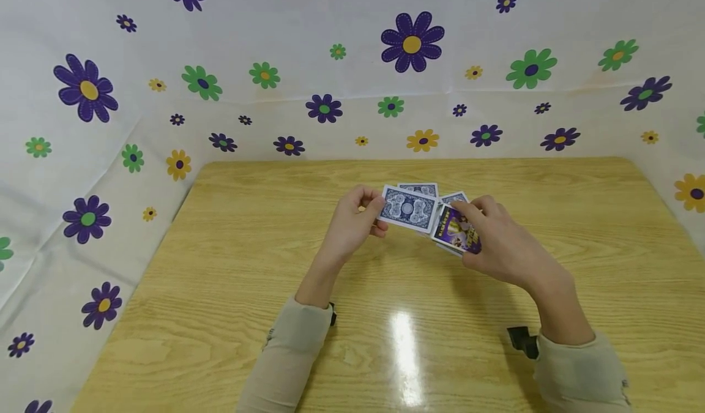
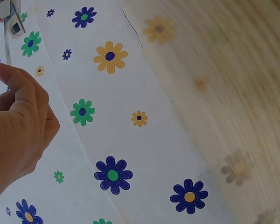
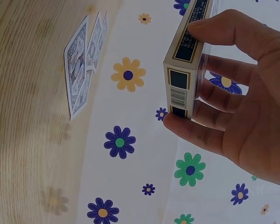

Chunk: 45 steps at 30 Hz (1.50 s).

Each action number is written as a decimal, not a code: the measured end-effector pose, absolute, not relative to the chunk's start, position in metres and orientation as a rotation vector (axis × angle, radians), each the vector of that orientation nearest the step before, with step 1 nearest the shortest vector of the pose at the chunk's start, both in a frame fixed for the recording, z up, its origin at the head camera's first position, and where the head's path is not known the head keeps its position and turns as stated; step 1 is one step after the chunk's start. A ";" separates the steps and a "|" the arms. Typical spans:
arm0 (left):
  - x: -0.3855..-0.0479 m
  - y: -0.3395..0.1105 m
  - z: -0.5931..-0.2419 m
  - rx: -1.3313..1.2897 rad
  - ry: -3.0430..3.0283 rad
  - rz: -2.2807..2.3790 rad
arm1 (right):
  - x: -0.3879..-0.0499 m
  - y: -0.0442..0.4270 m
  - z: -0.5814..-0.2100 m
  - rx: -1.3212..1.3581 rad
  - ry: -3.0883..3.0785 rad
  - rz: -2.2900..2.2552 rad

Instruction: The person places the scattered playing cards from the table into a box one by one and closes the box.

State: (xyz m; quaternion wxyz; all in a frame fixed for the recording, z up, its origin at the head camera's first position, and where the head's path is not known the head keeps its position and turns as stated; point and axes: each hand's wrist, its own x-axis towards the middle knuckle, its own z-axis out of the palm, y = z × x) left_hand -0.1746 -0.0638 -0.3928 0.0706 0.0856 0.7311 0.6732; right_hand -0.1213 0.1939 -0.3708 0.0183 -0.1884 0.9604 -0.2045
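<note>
Reaching from a beige sleeve [image 1: 286,358] over the wood-grain desk [image 1: 220,266], the left hand [image 1: 351,222] pinched the left end of a blue-backed playing card [image 1: 409,210] between thumb and fingers. Just to its right, the right hand [image 1: 503,241] gripped a purple-fronted playing-card box [image 1: 456,229], thumb against one narrow side; the right wrist view showed the box's barcode end. Beyond the held card, other blue-backed cards [image 1: 421,188] lay partly hidden on the desk. Behind the desk hung a flower-printed white cloth [image 1: 319,33].
</note>
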 end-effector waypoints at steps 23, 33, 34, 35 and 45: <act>-0.170 -0.061 -0.392 0.259 2.210 1.965 | -0.120 0.191 -0.369 -0.573 2.983 -0.612; -0.170 -0.056 -0.394 0.254 2.194 1.966 | -0.121 0.190 -0.369 -0.580 2.981 -0.612; -0.169 -0.056 -0.394 0.251 2.199 1.961 | -0.121 0.190 -0.369 -0.583 2.982 -0.612; -0.169 -0.055 -0.394 0.249 2.205 1.955 | -0.121 0.191 -0.370 -0.584 2.982 -0.613; -0.166 -0.053 -0.392 0.314 2.327 1.853 | -0.120 0.192 -0.369 -0.588 2.981 -0.630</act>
